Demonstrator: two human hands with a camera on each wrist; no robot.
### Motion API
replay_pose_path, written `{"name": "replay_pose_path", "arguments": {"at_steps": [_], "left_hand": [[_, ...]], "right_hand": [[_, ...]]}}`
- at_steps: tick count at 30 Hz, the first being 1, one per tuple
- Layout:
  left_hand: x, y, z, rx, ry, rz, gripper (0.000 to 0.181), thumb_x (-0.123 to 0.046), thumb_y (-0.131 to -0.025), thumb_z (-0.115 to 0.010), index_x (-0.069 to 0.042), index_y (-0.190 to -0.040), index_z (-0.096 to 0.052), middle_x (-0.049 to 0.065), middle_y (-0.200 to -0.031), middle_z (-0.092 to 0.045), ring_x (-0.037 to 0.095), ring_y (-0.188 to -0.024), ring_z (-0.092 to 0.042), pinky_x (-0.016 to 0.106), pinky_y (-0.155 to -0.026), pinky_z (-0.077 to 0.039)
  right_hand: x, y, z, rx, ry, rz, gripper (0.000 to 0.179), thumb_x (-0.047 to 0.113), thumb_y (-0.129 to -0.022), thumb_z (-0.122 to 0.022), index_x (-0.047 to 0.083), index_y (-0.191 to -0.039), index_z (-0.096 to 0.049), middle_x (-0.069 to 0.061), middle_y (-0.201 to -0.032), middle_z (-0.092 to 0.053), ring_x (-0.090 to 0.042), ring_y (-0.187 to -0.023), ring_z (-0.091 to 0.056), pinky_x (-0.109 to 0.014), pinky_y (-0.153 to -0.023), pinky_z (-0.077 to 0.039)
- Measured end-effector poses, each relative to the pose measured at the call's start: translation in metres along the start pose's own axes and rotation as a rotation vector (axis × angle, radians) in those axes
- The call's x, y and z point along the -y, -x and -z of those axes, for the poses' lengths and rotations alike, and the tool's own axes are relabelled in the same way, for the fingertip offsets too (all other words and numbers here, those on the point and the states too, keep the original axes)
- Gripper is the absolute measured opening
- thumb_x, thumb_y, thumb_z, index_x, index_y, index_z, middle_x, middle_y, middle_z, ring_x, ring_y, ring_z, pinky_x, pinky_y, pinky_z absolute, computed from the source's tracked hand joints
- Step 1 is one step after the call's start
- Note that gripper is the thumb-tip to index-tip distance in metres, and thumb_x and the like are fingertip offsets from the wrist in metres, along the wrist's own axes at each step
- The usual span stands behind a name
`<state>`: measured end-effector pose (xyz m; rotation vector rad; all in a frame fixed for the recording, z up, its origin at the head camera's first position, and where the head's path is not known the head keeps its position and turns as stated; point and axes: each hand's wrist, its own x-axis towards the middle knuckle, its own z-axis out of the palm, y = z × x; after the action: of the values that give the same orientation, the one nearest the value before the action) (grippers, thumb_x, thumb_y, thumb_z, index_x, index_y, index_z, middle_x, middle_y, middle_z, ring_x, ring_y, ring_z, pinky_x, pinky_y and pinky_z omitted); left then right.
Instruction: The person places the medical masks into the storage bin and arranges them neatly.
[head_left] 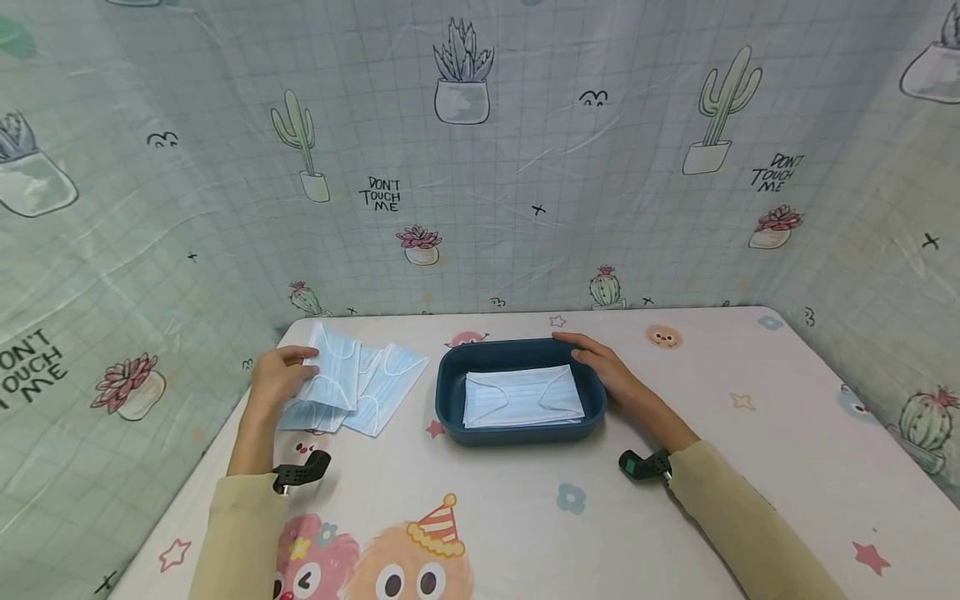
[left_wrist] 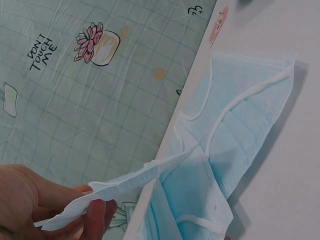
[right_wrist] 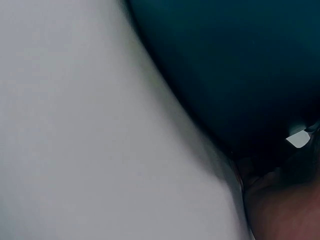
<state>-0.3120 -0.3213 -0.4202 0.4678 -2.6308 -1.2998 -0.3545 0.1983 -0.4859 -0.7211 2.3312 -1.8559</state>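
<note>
My left hand (head_left: 281, 377) pinches a light-blue pleated face mask (left_wrist: 125, 182) between thumb and fingers, its sheet lifted at a tilt. Under and beside it, more masks (head_left: 393, 387) lie fanned and overlapping on the table, with white ear loops showing. To the right stands a dark-blue rectangular bin (head_left: 517, 435) with rounded corners. Inside it a flat stack of masks (head_left: 523, 397) lies lengthwise, loops on top. My right hand (head_left: 600, 367) holds the bin's rim at the back right corner; the right wrist view shows only part of that hand against the dark bin wall.
The white table (head_left: 510, 517) carries printed cartoon faces, stars and flowers. A cloth backdrop (head_left: 517, 167) with printed cacti hangs behind it and along both sides. Black wrist cameras (head_left: 302, 472) are worn below both hands.
</note>
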Motion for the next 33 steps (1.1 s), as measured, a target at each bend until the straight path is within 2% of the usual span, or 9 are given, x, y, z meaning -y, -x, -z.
{"name": "replay_pose_path", "arguments": {"at_steps": [5, 11, 20, 28, 33], "left_hand": [[-0.007, 0.003, 0.001, 0.007, 0.002, -0.021, 0.039, -0.009, -0.100, -0.060, -0.003, -0.138, -0.063, 0.024, -0.144, -0.054, 0.028, -0.109, -0.048, 0.025, -0.067, -0.044], [-0.018, 0.006, 0.000, 0.017, 0.014, -0.059, 0.038, -0.010, -0.100, -0.061, -0.003, -0.137, -0.064, 0.024, -0.144, -0.055, 0.035, -0.123, -0.052, 0.022, -0.079, -0.047], [-0.046, 0.021, -0.004, 0.055, 0.100, -0.121, 0.040, -0.011, -0.099, -0.063, -0.005, -0.138, -0.064, 0.020, -0.149, -0.053, 0.036, -0.133, -0.051, 0.025, -0.088, -0.048], [-0.070, 0.037, -0.009, 0.051, 0.159, -0.227, 0.037, -0.009, -0.099, -0.065, -0.003, -0.135, -0.066, 0.019, -0.147, -0.055, 0.035, -0.135, -0.047, 0.021, -0.090, -0.047], [-0.084, 0.047, -0.015, 0.049, 0.196, -0.282, 0.036, -0.006, -0.097, -0.067, -0.003, -0.133, -0.067, 0.017, -0.144, -0.056, 0.032, -0.134, -0.047, 0.016, -0.083, -0.049]], "right_hand": [[0.000, 0.000, 0.001, -0.002, 0.006, -0.011, 0.047, 0.011, -0.109, -0.038, 0.005, -0.155, -0.046, -0.016, -0.167, -0.035, -0.036, -0.161, -0.014, -0.062, -0.129, -0.005], [0.001, 0.000, 0.001, 0.001, 0.011, -0.006, 0.047, 0.011, -0.109, -0.038, 0.005, -0.155, -0.046, -0.017, -0.167, -0.035, -0.036, -0.161, -0.015, -0.062, -0.129, -0.006], [-0.001, 0.000, 0.000, -0.001, 0.013, 0.011, 0.047, 0.010, -0.108, -0.038, 0.003, -0.154, -0.046, -0.018, -0.165, -0.037, -0.037, -0.160, -0.017, -0.061, -0.129, -0.008], [-0.003, -0.001, 0.001, -0.003, 0.012, 0.021, 0.046, 0.010, -0.109, -0.039, 0.003, -0.154, -0.047, -0.018, -0.164, -0.039, -0.037, -0.160, -0.018, -0.061, -0.129, -0.007], [-0.002, 0.000, 0.001, -0.004, 0.016, 0.007, 0.046, 0.011, -0.109, -0.038, 0.004, -0.154, -0.046, -0.018, -0.165, -0.037, -0.037, -0.161, -0.017, -0.061, -0.129, -0.007]]}}
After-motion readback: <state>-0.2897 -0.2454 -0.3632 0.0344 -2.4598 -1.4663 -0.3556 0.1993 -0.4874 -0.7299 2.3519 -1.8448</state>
